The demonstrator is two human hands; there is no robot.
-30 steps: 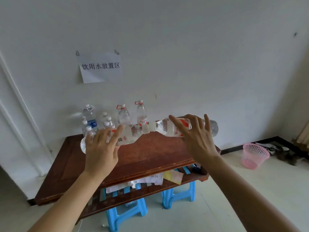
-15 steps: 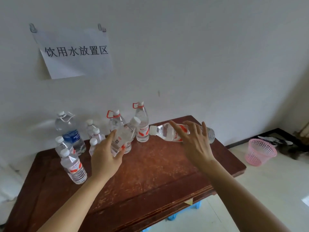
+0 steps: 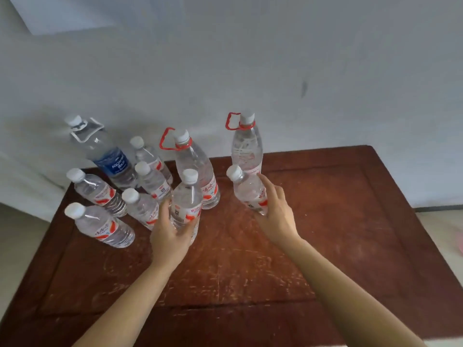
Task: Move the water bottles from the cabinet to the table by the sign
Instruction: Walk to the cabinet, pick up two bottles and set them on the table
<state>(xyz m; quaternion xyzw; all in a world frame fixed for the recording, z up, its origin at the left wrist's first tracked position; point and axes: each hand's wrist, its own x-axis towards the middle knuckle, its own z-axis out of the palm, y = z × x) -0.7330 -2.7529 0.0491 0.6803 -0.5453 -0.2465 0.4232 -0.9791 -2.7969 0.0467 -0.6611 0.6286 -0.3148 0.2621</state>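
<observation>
Ten clear white-capped water bottles (image 3: 186, 196)

Seven small water bottles (image 3: 99, 192), two tall red-handled bottles (image 3: 246, 151) far, one blue-labelled bottle (image 3: 112, 162) far left, one wooden table (image 3: 338, 221).

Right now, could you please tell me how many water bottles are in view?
10 bottles: one in the left hand, one in the right hand, two red-handled by the wall, one blue-labelled, five small at the table's left. Others may be hidden.
</observation>
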